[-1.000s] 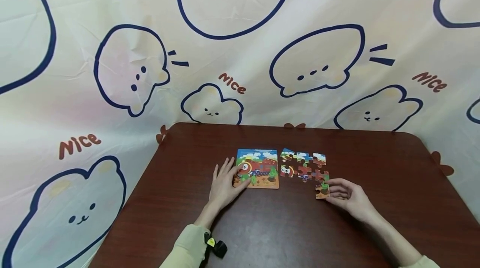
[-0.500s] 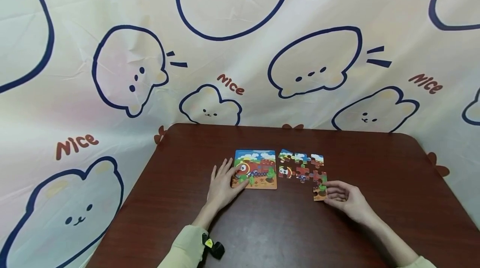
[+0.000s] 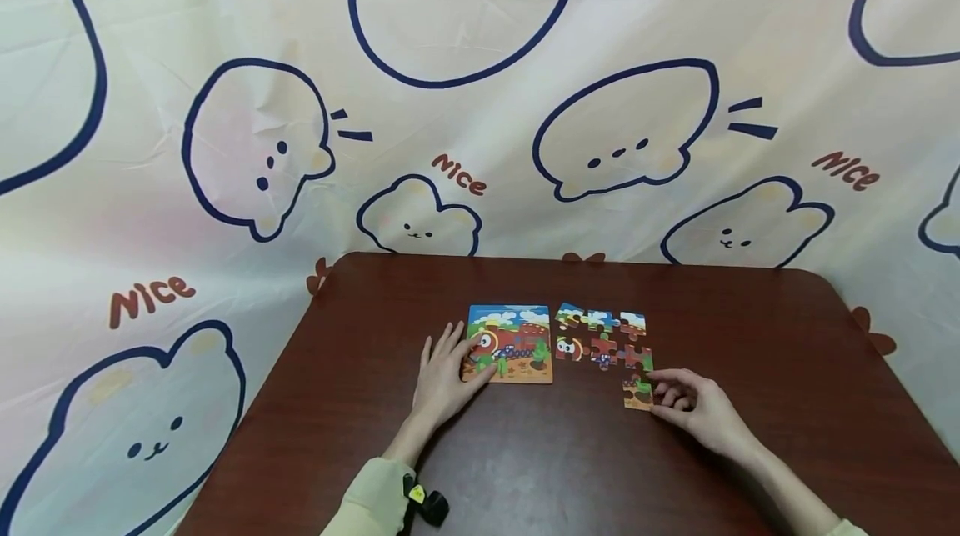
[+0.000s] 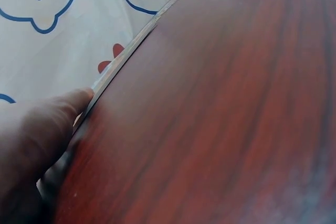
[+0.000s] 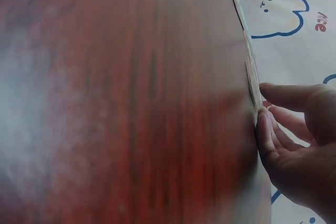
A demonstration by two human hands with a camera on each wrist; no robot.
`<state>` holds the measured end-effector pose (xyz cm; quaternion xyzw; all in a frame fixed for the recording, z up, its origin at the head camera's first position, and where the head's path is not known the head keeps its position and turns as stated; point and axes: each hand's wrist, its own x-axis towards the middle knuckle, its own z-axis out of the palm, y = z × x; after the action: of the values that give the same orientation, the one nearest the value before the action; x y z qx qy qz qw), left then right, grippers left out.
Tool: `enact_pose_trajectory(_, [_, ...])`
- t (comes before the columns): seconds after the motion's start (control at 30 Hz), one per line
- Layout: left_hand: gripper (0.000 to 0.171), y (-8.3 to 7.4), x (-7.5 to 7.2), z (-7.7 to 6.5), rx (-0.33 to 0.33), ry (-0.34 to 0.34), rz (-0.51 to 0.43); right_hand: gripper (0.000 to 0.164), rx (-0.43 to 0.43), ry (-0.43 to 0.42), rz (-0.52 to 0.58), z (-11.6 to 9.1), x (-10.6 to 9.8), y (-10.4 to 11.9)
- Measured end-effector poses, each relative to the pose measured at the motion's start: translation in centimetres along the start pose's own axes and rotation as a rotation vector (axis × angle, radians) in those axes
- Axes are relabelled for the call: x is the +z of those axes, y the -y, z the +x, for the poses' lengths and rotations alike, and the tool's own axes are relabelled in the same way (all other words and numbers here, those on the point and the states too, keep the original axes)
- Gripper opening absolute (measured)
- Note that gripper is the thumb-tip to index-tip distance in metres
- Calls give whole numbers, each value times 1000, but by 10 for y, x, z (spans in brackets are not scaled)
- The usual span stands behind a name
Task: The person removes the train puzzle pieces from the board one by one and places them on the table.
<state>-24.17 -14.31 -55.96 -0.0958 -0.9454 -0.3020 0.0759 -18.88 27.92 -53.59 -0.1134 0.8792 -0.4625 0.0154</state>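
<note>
A square puzzle board [image 3: 521,323] printed with a red train lies on the brown table. My left hand [image 3: 442,386] rests at its left side, fingers spread, index finger and thumb on the picture. At the right, my right hand [image 3: 708,415] pinches a puzzle piece [image 3: 637,397] with green and sandy print between thumb and index finger, at its right edge. Several other pieces lie in two rows above it, among them a red one [image 3: 603,348] and a sky one [image 3: 633,323]. In the right wrist view, the right hand [image 5: 302,135] meets a thin edge-on piece.
The dark wooden table [image 3: 540,469] has rounded far corners. Behind it hangs a pale cloth [image 3: 510,127] with blue-outlined cartoon bears. A black wrist strap device [image 3: 431,507] sits at the left sleeve.
The right hand has slid its piece slightly toward the person, so it lies a little farther from the piece above. The left hand stays on the board. The head view has shifted slightly.
</note>
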Motion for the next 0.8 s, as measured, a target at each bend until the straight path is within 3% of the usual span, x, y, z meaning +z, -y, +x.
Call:
enact_pose_trajectory(0.2, [67, 1, 1, -1, 6, 1, 4, 40, -31, -70, -33, 1, 2, 1])
enact_pose_trajectory(0.33, [67, 1, 0, -2, 8, -7, 6, 38, -66, -63, 12, 8, 5, 9])
enact_pose_trajectory(0.6, [66, -1, 1, -1, 17, -8, 8, 40, -103, 54, 164, 36, 21, 38])
enact_pose_trajectory(0.8, [64, -1, 0, -2, 18, -12, 6, 44, -59, 154, 223, 60, 41, 58])
